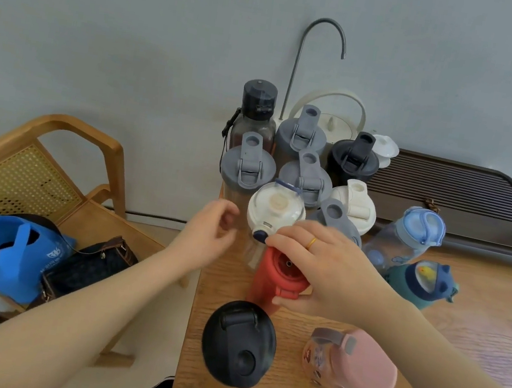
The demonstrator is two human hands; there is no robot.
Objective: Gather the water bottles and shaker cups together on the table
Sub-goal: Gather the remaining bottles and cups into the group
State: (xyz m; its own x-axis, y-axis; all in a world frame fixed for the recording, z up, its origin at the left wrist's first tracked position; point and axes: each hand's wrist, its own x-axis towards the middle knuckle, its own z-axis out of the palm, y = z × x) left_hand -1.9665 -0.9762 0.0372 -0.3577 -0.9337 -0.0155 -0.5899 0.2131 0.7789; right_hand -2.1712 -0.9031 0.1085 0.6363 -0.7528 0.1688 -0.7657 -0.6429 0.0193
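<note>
right hand (329, 271) grips red bottle (278, 277) (upright) | left hand (209, 233) loose, empty

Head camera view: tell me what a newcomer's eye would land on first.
First the red bottle at the table's near-middle, with the right hand closed around its top. Behind it a tight cluster of grey-lidded shaker cups crowds the back left corner by the wall. The left hand hovers open beside the white-lidded bottle.

Grainy matt wood on the table (477, 326); matt red plastic bottle (271, 282) at centre, clear glossy plastic on the blue-capped bottle (404, 239) at two o'clock, woven cane chair (17, 178) at nine.
</note>
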